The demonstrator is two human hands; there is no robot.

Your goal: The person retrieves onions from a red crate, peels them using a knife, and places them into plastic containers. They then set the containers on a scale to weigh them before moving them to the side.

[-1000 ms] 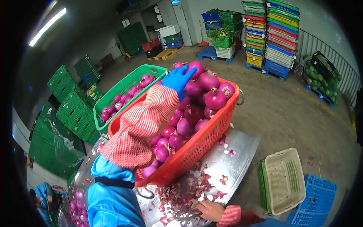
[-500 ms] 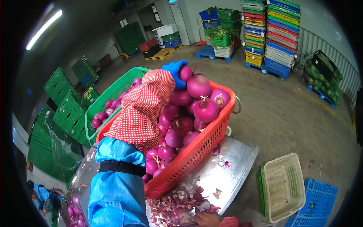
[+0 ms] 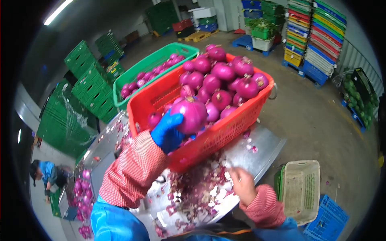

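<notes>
My left hand (image 3: pixel 167 131), in a blue glove, is wrapped round a large red onion (image 3: pixel 190 115) at the near left side of the red basket (image 3: pixel 217 140). More red onions (image 3: pixel 222 71) are heaped in that basket. My bare right hand (image 3: pixel 242 185) is closed in front of the basket, over the metal table (image 3: pixel 257 146); something thin seems to stick out from its fingers, too blurred to name. Onion skins (image 3: pixel 197 184) lie scattered on the table beneath and beside it.
A green basket (image 3: pixel 140 64) of onions stands behind the red one. At the lower right are a white crate (image 3: pixel 300 193) and a blue crate (image 3: pixel 327 219). A co-worker (image 3: pixel 48 172) is at the far left near more onions (image 3: pixel 82 197).
My left hand has drawn back from the far end of the heap toward me, now holding an onion. My right hand has risen above the skins. The view has shifted.
</notes>
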